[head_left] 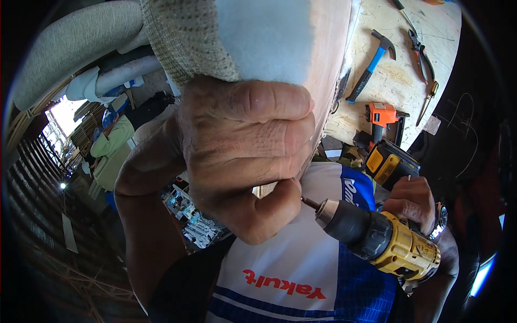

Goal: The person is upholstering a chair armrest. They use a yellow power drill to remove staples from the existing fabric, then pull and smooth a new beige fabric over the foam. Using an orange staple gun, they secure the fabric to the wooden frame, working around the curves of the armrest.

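Left hand fingers clench the padded wooden frame; right hand grips the drill just beside them.

From my feed the light is uneven: daylight blows out the window at left and falls brightly on the workbench upper right. The rim is black and edges bend. My left hand, very close, looks slightly soft.
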A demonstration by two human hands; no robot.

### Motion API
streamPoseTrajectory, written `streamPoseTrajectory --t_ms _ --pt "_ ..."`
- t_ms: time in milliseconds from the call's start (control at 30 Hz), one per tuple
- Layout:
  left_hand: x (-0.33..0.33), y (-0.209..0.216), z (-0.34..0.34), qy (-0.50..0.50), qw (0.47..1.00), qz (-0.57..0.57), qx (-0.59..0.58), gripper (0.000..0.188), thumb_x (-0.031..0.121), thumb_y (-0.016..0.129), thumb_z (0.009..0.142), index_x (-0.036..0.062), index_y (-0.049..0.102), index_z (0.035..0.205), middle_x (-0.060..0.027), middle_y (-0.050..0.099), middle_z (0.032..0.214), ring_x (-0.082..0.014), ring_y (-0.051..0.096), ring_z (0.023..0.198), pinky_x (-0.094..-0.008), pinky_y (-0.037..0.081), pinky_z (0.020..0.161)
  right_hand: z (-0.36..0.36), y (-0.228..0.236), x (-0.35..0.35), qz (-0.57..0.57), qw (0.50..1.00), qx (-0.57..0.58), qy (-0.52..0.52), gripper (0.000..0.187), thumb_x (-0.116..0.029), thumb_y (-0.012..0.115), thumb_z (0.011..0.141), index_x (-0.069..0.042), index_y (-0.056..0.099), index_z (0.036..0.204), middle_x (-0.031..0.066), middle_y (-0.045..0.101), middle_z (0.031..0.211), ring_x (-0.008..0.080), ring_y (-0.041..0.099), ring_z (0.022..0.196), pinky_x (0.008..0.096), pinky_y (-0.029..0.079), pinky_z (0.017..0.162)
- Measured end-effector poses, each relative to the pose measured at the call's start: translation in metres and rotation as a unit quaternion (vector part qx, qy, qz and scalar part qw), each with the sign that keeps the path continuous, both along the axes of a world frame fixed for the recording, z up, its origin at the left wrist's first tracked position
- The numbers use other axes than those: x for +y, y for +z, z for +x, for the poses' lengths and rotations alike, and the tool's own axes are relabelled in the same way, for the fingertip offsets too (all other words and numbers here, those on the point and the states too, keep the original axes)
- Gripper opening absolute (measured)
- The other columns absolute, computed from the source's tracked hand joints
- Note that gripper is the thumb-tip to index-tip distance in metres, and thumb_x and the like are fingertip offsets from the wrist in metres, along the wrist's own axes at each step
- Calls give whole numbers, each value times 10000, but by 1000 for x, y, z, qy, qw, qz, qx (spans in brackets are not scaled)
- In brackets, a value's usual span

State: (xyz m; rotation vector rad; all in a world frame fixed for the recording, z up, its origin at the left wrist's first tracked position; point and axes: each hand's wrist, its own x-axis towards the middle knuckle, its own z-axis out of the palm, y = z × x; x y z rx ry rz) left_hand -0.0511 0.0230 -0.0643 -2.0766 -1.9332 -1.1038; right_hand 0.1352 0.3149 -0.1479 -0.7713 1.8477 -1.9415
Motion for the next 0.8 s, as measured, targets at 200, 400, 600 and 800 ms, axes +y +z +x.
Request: streamPoseTrajectory --t_ms 200,400,600,800 --pt "1 4 2 -7 1000 1 3 50 137 398 920 95 378 939 -138 643 550 -257 670 560 -445 514 803 -7 4 2 13 1000 11 23 234 -229 772 783 -110 659 951 -1 614 672 177 633 584 329 471 519" --pt "-3 -1 4 9 1000 18 -6 77 121 422 879 88 380 935 -140 635 544 -253 656 542 -443 518 769 -12 0 -4 13 1000 11 21 216 -218 763 794 -110 660 950 -2 613 671 181 633 580 331 474 521" --pt "1 -7 -5 -6 999 42 7 69 155 377 942 89 378 921 -132 621 534 -244 636 510 -447 521 732 -24 10 -5 43 998 44 11 215 -214 775 782 -115 656 931 -7 606 661 184 638 577 334 484 532" --pt "5 -3 -11 -16 1000 23 -1 236 246 286 1048 85 392 910 -123 614 551 -243 637 521 -446 531 720 -22 14 -5 61 996 68 -2 213 -209 765 771 -120 650 927 -7 587 644 196 624 555 342 478 530"
